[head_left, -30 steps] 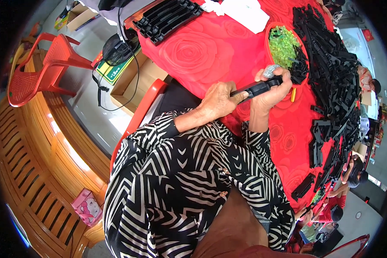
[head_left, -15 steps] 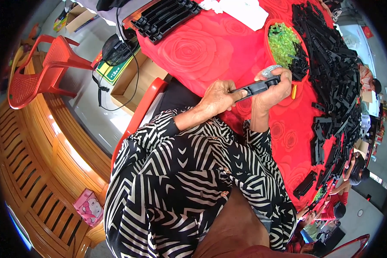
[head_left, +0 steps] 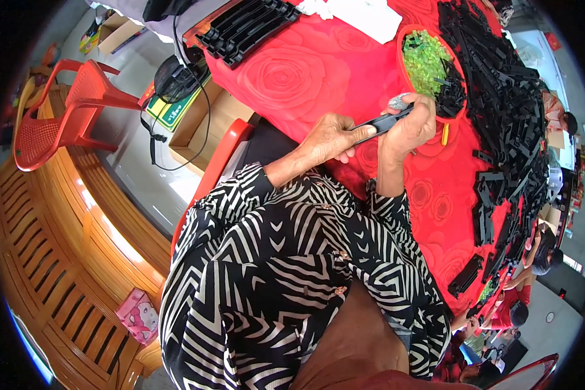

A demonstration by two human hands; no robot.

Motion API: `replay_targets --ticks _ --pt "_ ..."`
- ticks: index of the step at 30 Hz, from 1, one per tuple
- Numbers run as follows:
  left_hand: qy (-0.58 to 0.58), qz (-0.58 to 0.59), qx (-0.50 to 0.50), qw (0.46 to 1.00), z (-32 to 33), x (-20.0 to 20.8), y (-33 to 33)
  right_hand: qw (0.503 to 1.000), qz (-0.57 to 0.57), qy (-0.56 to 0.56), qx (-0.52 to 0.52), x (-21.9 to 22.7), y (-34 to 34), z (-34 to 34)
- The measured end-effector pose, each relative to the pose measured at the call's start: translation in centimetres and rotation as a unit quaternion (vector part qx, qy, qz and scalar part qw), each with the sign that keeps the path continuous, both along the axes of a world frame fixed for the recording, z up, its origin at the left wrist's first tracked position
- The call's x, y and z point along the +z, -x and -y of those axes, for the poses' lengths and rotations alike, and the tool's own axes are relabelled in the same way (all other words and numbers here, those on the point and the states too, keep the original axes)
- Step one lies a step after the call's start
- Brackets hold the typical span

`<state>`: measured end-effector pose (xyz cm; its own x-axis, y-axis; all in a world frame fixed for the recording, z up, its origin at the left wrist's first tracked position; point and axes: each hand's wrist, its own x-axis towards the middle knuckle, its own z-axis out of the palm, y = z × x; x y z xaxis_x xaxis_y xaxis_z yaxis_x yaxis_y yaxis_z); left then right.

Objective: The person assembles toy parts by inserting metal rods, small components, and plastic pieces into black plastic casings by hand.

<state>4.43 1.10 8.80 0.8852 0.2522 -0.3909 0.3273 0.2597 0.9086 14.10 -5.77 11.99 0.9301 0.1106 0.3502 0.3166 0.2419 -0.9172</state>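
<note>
My left hand grips one end of a long narrow black plastic part, its thumb lying along the top. Around the other end my right hand is closed. A silvery, crumpled-looking wrap shows by the right fingers; whether it is worn or held I cannot tell. Just beyond that hand stands a red basket with small green translucent pieces and small black pieces in it. A yellow-handled item lies beside the basket's near end.
Many black plastic parts are heaped along the right of the red tablecloth. A black tray and white paper lie at the far side. To the left are a red chair, a cardboard box and a wooden bench. Other people sit at right.
The black part has turned in my hands, from its hollow side showing to a smoother, narrower side. My left thumb now lies along it, and both hands have shifted slightly left.
</note>
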Motion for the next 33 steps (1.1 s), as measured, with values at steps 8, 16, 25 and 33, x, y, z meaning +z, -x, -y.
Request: replay_targets --ticks 8,16,25,33 --pt "0.013 0.011 0.042 0.999 0.3 -0.1 0.9 0.998 0.018 0.027 0.051 0.7 0.8 -0.6" --pt "0.033 0.026 0.010 0.999 -0.1 -0.7 0.7 0.999 0.026 -0.014 0.039 0.6 0.7 -0.5" --pt "0.075 0.093 -0.060 0.991 -0.4 -0.7 0.9 0.997 -0.039 -0.066 0.022 1.1 -0.1 0.6" --pt "0.047 0.087 0.005 0.995 0.7 -0.4 0.8 0.999 0.001 -0.046 0.008 1.2 0.2 0.9"
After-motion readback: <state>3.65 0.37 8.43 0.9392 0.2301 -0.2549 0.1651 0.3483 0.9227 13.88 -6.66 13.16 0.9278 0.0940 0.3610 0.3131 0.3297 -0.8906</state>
